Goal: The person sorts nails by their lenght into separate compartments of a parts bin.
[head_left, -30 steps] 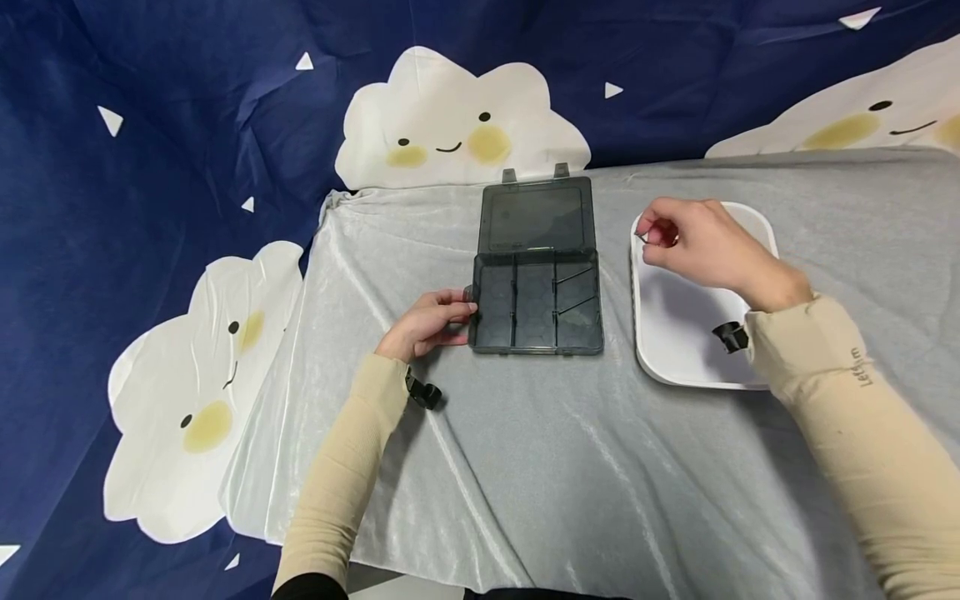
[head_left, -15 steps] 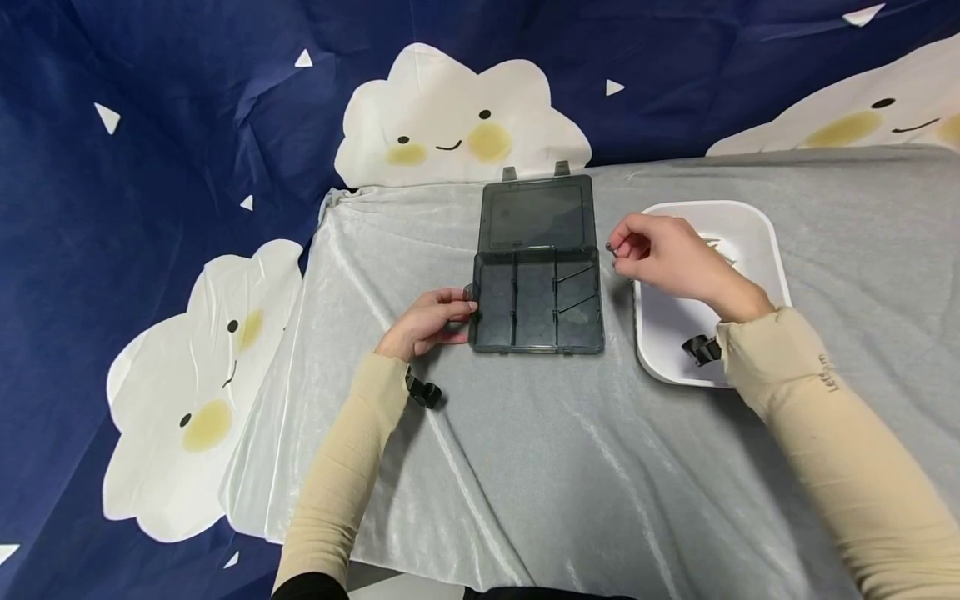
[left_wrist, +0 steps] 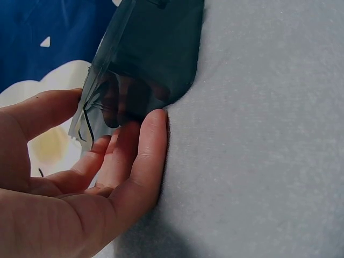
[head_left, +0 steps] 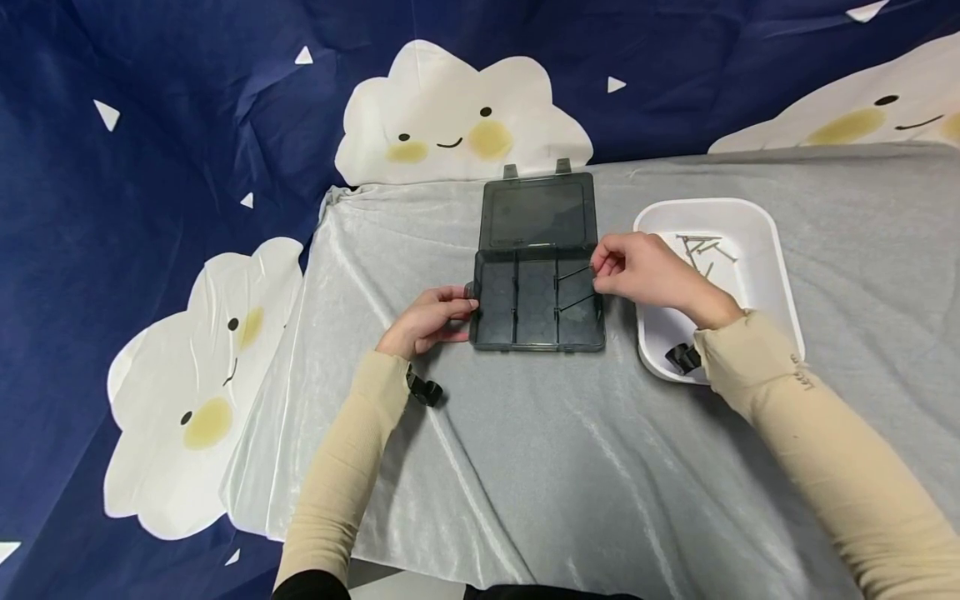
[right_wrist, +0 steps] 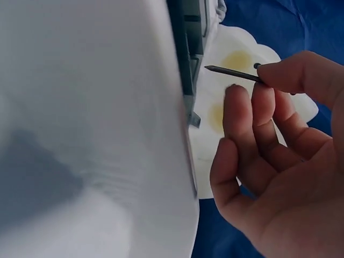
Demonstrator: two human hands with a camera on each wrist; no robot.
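Observation:
In the head view a dark translucent divided box (head_left: 536, 312) stands with its lid (head_left: 536, 212) raised at the far side. My left hand (head_left: 429, 323) grips its left edge, thumb on the rim; in the left wrist view the fingers (left_wrist: 153, 145) lie along its side. Over the right-hand compartments is my right hand (head_left: 648, 271). The right wrist view shows a dark nail (right_wrist: 234, 73) pinched between thumb and fingertips, its point sticking out. Two slanted dividers (head_left: 576, 304) split the right column of the box.
A white tray (head_left: 786, 292) stands right of the box, under my right forearm, with several loose nails (head_left: 701, 247) in its far part. Grey cloth (head_left: 555, 467) covers the table. A blue curtain with clouds (head_left: 660, 75) hangs behind.
My right hand has moved left with the nail, from above the tray to the box's right side, uncovering the nails in the tray. The left hand stays on the box.

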